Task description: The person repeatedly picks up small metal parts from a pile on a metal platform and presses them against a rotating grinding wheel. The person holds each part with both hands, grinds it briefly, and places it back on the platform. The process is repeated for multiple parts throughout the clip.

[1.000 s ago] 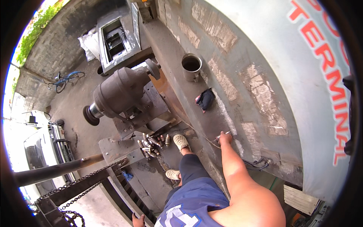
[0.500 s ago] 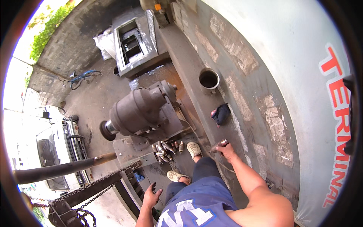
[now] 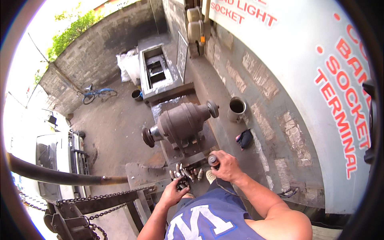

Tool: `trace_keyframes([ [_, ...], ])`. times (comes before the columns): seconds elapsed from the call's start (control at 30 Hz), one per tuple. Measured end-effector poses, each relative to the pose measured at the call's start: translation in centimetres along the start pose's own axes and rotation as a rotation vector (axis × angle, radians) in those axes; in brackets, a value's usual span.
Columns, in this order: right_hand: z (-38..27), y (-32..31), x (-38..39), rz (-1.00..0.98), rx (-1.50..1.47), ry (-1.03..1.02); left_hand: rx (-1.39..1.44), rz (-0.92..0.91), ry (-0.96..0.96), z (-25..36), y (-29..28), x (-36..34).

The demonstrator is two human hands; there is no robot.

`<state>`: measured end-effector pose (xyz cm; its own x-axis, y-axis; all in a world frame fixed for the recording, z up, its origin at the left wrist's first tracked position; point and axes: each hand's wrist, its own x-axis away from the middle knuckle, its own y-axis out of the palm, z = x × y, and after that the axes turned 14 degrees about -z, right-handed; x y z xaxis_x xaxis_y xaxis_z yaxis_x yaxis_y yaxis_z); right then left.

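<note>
My right hand (image 3: 227,167) is wrapped round a short dark cylindrical metal piece (image 3: 214,161), its round end facing up. The rest of that piece is hidden by my fingers. A thin cable (image 3: 230,193) runs below this hand; I cannot tell whether it joins the piece. At the left, my left hand (image 3: 174,193) reaches over the near side of a pile of small metal cylinders with narrower ends (image 3: 188,173). Its thumb and dark-tipped fingers are apart, close to the nearest pieces. Whether they touch any is unclear.
Just beyond the pile stands a bench grinder (image 3: 182,122) with a wheel at each end. A metal pot (image 3: 237,109) and a dark cloth (image 3: 245,139) lie on the ledge at right. Chains (image 3: 106,197) and a thick pipe (image 3: 68,176) cross the left side.
My left hand has come forward to the pile. My right hand has moved left and up with the metal piece, now near the pile. The view has tilted upward.
</note>
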<state>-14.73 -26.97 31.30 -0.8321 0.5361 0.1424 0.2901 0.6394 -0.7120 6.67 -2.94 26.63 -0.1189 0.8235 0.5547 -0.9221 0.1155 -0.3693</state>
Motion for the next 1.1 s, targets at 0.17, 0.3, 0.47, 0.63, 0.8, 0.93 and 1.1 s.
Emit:
trace_keyframes([
  [0.17, -2.2, 0.2, 1.2, 0.231, -0.450, 0.118, 0.227, 0.152, -0.051, -7.4, -4.8, 3.2],
  [0.3, -5.4, 3.0, 2.5, 0.146, -1.101, 0.172, 0.264, 0.193, -0.011, -10.1, -8.2, 3.8],
  [0.47, -11.0, 8.1, 0.6, -0.063, -1.621, 0.064, 0.413, -0.082, 0.199, -6.6, -9.2, 3.8],
  [0.63, -13.2, 10.6, -3.7, -0.356, -1.642, 0.000, 0.704, -0.068, 0.406, -3.8, -8.2, 4.2],
  [0.8, -12.7, 11.5, -6.9, -0.556, -1.606, 0.034, 0.623, 0.201, 0.326, -4.5, -9.0, 4.0],
  [0.93, -11.3, 11.8, -9.4, -0.628, -1.684, 0.126, 0.617, 0.246, 0.253, -4.6, -9.5, 2.3],
  [1.1, -9.7, 13.0, -11.4, -0.502, -1.617, 0.204, 1.329, 0.063, 0.207, -5.1, -9.8, -0.3],
])
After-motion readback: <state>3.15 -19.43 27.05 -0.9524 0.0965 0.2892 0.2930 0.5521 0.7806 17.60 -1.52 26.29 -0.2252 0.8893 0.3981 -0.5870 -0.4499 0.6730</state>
